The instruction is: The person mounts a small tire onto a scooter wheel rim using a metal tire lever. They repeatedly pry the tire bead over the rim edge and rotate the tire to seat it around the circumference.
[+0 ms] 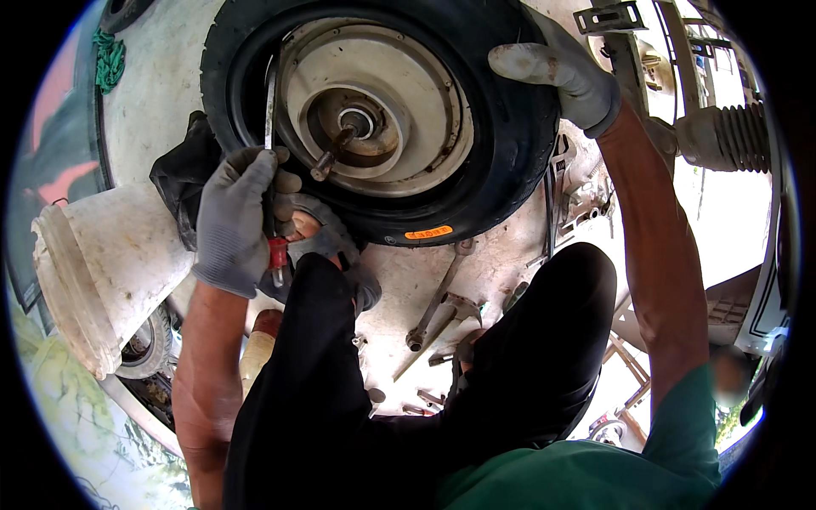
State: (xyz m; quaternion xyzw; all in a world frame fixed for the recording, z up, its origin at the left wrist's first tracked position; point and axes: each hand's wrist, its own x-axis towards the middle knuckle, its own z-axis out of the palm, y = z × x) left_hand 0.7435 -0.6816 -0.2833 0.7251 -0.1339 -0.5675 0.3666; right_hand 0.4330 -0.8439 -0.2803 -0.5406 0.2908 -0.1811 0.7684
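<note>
Far left of the tire, a bunched green cloth (110, 61) lies on the floor; nearer the tire on that side are a pale tapered bucket (127, 246) and some crumpled black material (187, 170). At the tire's left edge, the person's gloved left hand (234, 221) is closed round a thin metal bar (270, 106), its upper end at the gap between tire and hub. A red handle (278, 252) shows under that hand; whether it belongs to the bar cannot be told. The tire (510, 144) lies in front of the person, around a pale round hub (331, 76) with an axle (337, 151) jutting from its middle. On the tire's near side, a long metal tool (438, 297) lies on the floor. The gloved right hand (578, 81) rests on the tire's right edge, one digit along the sidewall; whether the others clasp it cannot be seen. Right of the tire are a wrench (562, 157) and, farther off, a ribbed sleeve (739, 140).
</note>
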